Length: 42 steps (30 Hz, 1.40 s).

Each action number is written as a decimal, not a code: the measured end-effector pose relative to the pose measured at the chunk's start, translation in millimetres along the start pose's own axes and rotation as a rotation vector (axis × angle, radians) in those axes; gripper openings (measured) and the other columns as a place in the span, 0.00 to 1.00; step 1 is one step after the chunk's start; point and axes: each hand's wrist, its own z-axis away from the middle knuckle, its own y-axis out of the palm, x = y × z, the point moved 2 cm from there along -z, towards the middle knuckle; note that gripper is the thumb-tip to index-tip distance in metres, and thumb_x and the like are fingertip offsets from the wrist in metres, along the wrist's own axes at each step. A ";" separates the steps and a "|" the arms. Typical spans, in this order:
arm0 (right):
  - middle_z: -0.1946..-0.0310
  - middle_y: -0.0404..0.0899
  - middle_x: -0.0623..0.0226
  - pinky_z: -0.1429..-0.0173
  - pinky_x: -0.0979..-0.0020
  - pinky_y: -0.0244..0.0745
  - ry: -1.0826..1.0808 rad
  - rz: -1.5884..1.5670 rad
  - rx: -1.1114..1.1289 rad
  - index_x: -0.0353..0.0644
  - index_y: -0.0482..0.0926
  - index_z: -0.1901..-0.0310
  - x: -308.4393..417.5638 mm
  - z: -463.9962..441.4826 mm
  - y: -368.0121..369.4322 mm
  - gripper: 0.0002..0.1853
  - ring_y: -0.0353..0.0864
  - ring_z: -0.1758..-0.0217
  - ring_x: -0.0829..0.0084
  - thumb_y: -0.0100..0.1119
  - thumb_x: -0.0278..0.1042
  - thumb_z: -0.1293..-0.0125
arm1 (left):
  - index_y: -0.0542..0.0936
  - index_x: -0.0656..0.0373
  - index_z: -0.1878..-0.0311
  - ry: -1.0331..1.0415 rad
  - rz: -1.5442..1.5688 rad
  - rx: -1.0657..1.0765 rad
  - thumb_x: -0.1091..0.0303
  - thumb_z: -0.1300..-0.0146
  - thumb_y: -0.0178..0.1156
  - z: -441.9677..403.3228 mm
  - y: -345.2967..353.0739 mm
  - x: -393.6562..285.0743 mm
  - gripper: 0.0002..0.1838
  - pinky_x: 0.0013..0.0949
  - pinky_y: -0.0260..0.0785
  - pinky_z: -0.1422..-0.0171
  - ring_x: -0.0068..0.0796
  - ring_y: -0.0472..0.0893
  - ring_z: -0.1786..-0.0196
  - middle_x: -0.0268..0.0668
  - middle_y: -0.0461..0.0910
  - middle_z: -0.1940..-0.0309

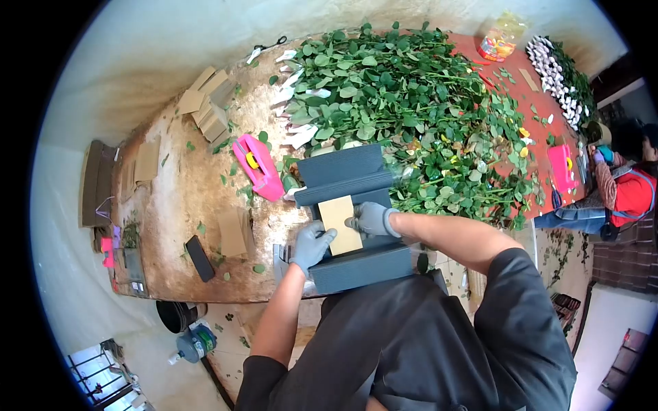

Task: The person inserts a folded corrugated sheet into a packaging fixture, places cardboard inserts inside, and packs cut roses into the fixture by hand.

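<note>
Just in front of my body, a dark corrugated cardboard sheet (361, 269) lies unfolded with raised flaps at its far and near sides. On its middle rests a tan cardboard piece (340, 218). My left hand (312, 246), in a grey glove, grips the left edge of the tan piece near its lower corner, thumb on top. My right hand (373, 220), also gloved, holds the opposite edge with its thumb pressed on the face; its other fingers are partly hidden. A pink tape dispenser (258, 168) with a yellow core stands beyond, to the left of the dark sheet.
Leafy stems (404, 103) with white-wrapped ends cover the table's far side. Cardboard pieces (205, 109), a phone (199, 258) and black scissors (269, 48) lie leftward. At right, a co-worker in red (632, 195) stands by another pink dispenser (562, 168) and wrapped flowers (554, 81).
</note>
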 end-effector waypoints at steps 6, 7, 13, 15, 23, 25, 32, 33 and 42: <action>0.73 0.86 0.56 0.66 0.63 0.83 0.059 0.087 -0.083 0.33 0.85 0.58 13.0 2.6 2.3 0.21 0.89 0.74 0.64 0.53 0.46 0.25 | 0.82 0.70 0.43 -0.115 0.219 -0.136 0.65 0.31 0.66 7.4 -6.6 -9.0 0.19 0.29 0.78 0.51 0.26 0.85 0.57 0.39 0.87 0.57; 0.72 0.87 0.55 0.65 0.63 0.84 0.078 0.188 -0.104 0.34 0.86 0.58 8.8 -4.6 2.7 0.21 0.89 0.74 0.63 0.54 0.46 0.26 | 0.82 0.70 0.43 -0.133 0.157 -0.122 0.63 0.32 0.67 12.1 -10.5 -20.7 0.21 0.31 0.78 0.48 0.28 0.85 0.56 0.41 0.87 0.56; 0.68 0.89 0.52 0.59 0.60 0.84 0.258 0.274 -0.059 0.32 0.88 0.59 21.7 -11.8 3.6 0.23 0.91 0.68 0.60 0.56 0.48 0.29 | 0.71 0.65 0.29 -0.060 -0.485 0.533 0.41 0.36 0.66 38.6 -14.6 -100.2 0.43 0.42 0.71 0.29 0.46 0.80 0.35 0.51 0.71 0.29; 0.68 0.89 0.52 0.57 0.60 0.84 0.312 0.222 -0.044 0.31 0.88 0.59 21.9 -15.3 3.2 0.23 0.91 0.67 0.59 0.57 0.48 0.29 | 0.69 0.65 0.28 0.010 -0.654 0.590 0.39 0.36 0.64 40.2 -1.3 -103.2 0.44 0.43 0.69 0.27 0.49 0.77 0.33 0.52 0.69 0.27; 0.55 0.88 0.49 0.50 0.57 0.84 -0.099 0.877 -0.232 0.39 0.89 0.56 34.5 -2.3 6.5 0.15 0.90 0.52 0.57 0.58 0.39 0.33 | 0.69 0.60 0.27 -0.004 -1.028 0.734 0.41 0.33 0.57 29.6 20.8 -103.1 0.39 0.46 0.65 0.24 0.56 0.73 0.29 0.53 0.66 0.25; 0.59 0.87 0.51 0.50 0.55 0.82 -0.259 1.011 -0.403 0.43 0.88 0.59 46.2 8.2 22.2 0.11 0.89 0.54 0.57 0.58 0.35 0.34 | 0.73 0.57 0.30 0.011 -0.981 0.728 0.45 0.33 0.57 28.8 21.2 -105.0 0.34 0.46 0.68 0.27 0.53 0.77 0.33 0.53 0.75 0.32; 0.52 0.80 0.55 0.49 0.56 0.77 -0.608 1.175 -0.298 0.41 0.81 0.50 44.1 14.2 32.0 0.16 0.81 0.45 0.54 0.59 0.37 0.37 | 0.79 0.55 0.34 0.110 -0.859 0.659 0.44 0.35 0.58 24.2 20.7 -70.4 0.31 0.48 0.69 0.28 0.55 0.78 0.35 0.54 0.78 0.37; 0.51 0.81 0.54 0.50 0.53 0.79 -0.485 1.100 -0.164 0.40 0.81 0.46 60.6 23.1 25.9 0.17 0.84 0.46 0.53 0.59 0.38 0.33 | 0.78 0.54 0.34 0.071 -0.911 0.708 0.45 0.34 0.57 23.3 21.5 -71.5 0.31 0.48 0.69 0.28 0.55 0.78 0.35 0.55 0.78 0.37; 0.60 0.85 0.49 0.48 0.51 0.79 -0.615 0.620 -0.706 0.43 0.81 0.54 141.0 -4.8 -162.6 0.10 0.85 0.53 0.48 0.53 0.37 0.30 | 0.73 0.59 0.33 -0.001 -0.890 0.665 0.43 0.35 0.59 30.0 21.1 -74.2 0.35 0.49 0.69 0.29 0.61 0.78 0.37 0.53 0.67 0.27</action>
